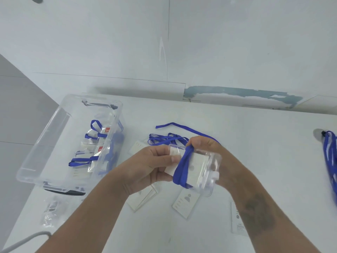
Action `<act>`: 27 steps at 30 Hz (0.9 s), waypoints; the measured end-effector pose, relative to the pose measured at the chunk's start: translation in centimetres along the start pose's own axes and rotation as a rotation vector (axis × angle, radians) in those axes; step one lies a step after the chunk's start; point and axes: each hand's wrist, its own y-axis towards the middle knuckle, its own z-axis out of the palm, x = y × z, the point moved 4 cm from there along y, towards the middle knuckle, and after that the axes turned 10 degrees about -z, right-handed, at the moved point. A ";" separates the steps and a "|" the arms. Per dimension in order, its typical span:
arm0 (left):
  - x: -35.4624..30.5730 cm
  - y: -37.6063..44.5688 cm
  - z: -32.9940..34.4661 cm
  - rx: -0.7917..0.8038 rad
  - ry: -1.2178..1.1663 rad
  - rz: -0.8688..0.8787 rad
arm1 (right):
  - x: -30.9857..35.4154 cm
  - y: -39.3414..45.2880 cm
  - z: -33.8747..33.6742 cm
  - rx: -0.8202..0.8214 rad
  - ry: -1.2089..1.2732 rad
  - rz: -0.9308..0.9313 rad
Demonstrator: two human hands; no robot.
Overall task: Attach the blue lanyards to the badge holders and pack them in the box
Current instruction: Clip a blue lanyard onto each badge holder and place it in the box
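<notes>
Left hand (pixel 155 161) pinching clear badge holder (pixel 198 170); right hand (pixel 204 145) gripping blue lanyard (pixel 182 167) wrapping around it, above table (pixel 255 161) centre. Clear box (pixel 54 143) sitting near left edge.

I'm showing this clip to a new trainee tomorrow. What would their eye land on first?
First, the two hands at centre: the left hand and right hand hold a clear badge holder with a blue lanyard wrapped round it. Next, the clear plastic box at left, already holding wrapped badge holders. More blue lanyards hang at the far right edge.
</notes>
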 end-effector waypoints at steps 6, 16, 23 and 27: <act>0.5 0.9 0.2 -0.176 -0.281 0.033 | -2.1 0.8 -1.5 -0.161 0.238 -0.016; -0.5 0.4 0.0 -0.368 -0.050 0.051 | 0.2 1.3 -3.3 -0.112 -0.366 -0.024; -2.4 0.0 0.8 -0.399 0.220 0.199 | 2.4 1.1 -2.7 0.014 -0.779 -0.024; -2.6 0.3 1.0 -0.493 0.367 0.196 | 2.7 0.6 -2.4 0.057 -0.909 -0.033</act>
